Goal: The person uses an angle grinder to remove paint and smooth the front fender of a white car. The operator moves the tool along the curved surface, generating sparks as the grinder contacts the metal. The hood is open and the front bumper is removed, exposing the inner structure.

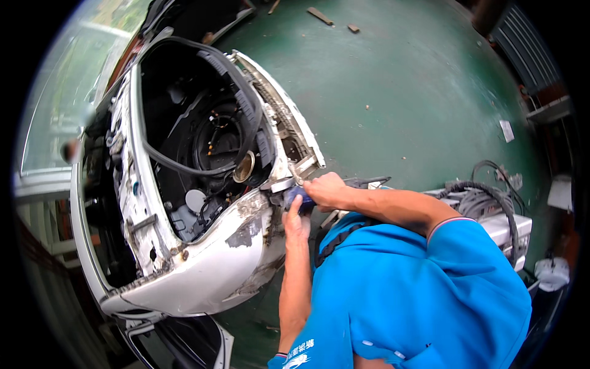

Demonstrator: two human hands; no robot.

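Observation:
Both my hands are closed on a blue hand-held power tool (301, 198) that looks like an angle grinder. My left hand (297, 222) grips it from below, the thumb up along its blue body. My right hand (327, 190) wraps round its right side, and its fingers hide part of the tool. The tool's head touches or lies close to the rear corner of a stripped white car body (209, 264). Bare, scraped metal shows there. Just beyond the tool is the torn, rusty rear panel (286, 117).
A black rubber seal (249, 92) hangs loosely round the open boot, which holds wiring and a round well. At my right stands a white machine (513, 230) with coiled cables (476, 200). Scraps of wood (319, 15) lie on the green floor (393, 92).

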